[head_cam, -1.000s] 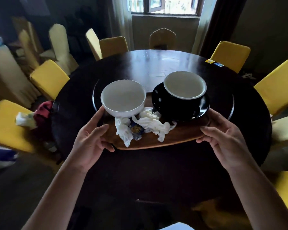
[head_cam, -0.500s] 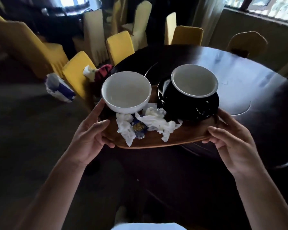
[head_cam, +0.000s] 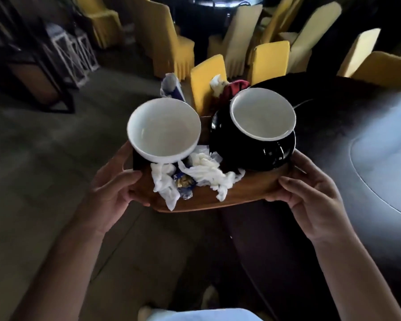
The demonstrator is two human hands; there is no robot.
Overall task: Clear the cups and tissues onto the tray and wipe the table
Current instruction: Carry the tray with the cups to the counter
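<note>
Grey floor lies under the wooden tray (head_cam: 241, 193), gripped at its ends by the left hand (head_cam: 112, 188) and right hand (head_cam: 315, 200). On it: crumpled tissues (head_cam: 206, 172), then the white cup (head_cam: 163, 130) and black cup (head_cam: 262, 126); beyond, the dark table (head_cam: 357, 117) and yellow chairs (head_cam: 271, 59).

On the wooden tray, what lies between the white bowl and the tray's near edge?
In the head view, crumpled white tissues and a blue-and-gold wrapper lie between the white bowl and the wooden tray edge.
</note>
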